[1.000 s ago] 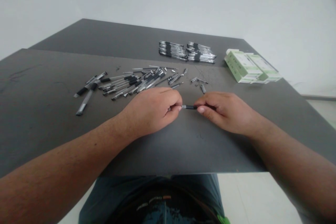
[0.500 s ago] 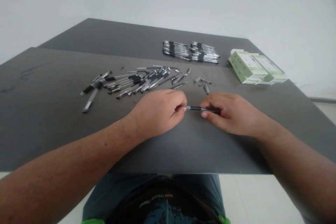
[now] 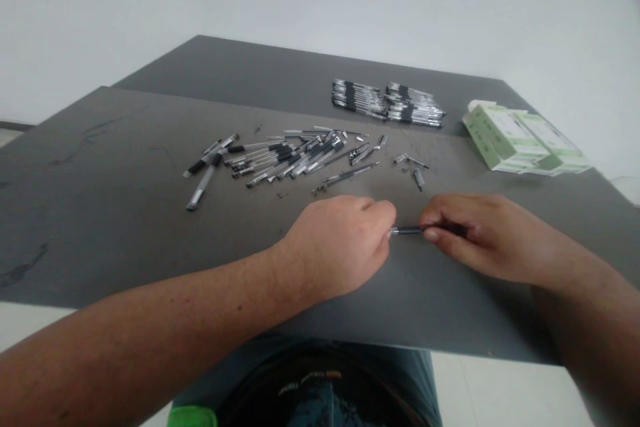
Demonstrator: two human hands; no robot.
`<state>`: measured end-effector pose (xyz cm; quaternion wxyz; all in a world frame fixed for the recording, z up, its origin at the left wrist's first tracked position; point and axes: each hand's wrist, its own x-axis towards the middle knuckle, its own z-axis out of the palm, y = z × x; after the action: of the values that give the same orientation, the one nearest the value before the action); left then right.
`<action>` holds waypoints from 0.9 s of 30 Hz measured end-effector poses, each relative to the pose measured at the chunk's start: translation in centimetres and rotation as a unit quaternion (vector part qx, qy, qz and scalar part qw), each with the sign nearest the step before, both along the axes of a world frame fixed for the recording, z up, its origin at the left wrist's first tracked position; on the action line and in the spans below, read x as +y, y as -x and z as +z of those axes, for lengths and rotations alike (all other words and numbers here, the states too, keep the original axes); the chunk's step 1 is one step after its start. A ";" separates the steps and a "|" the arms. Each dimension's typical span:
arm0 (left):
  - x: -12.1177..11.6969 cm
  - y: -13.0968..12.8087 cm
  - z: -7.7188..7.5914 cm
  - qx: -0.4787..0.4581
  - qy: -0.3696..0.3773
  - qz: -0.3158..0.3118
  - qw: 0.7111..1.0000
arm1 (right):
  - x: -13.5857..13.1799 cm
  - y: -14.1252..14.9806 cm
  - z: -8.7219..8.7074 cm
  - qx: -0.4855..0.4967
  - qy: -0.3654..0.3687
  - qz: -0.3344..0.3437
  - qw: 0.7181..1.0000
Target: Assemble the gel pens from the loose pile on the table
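Note:
A pen (image 3: 408, 230) with a black grip lies level between my two hands, just above the near part of the table. My left hand (image 3: 345, 243) is closed, pinching its silvery tip end between thumb and fingers. My right hand (image 3: 475, 233) wraps round the other end of the barrel, thumb in front, so most of that end is hidden. Beyond the left hand lies a loose heap of pen barrels (image 3: 285, 159) with black grips. Thin refills (image 3: 350, 174) and small pen caps (image 3: 419, 179) are scattered close to my hands.
Neat rows of assembled pens (image 3: 360, 99) lie at the back of the grey table (image 3: 125, 227). Green and white boxes (image 3: 520, 137) stand at the right. Two separate barrels (image 3: 203, 183) lie left of the heap. The table's front edge runs near my lap.
The view has swung left, so everything appears further right. My right hand slid along the pen, baring more of it half a second ago, and now covers more of the barrel again.

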<state>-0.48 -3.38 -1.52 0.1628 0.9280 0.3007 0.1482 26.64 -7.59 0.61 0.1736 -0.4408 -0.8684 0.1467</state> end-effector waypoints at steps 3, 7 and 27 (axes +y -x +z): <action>-0.1 0.0 0.0 0.004 -0.018 -0.006 1.000 | 0.1 -0.1 -0.2 0.008 0.012 -0.001 1.000; -0.2 0.2 -0.1 0.002 -0.037 -0.016 0.999 | 0.1 -0.4 -0.7 0.001 0.033 -0.018 0.999; 0.9 0.4 0.0 -0.024 -0.026 0.009 0.999 | 0.3 0.4 -0.3 -0.010 0.008 -0.022 1.000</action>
<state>-0.87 -2.47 -1.54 0.1441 0.9254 0.3010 0.1795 26.26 -7.32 0.31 0.1644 -0.4627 -0.8590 0.1448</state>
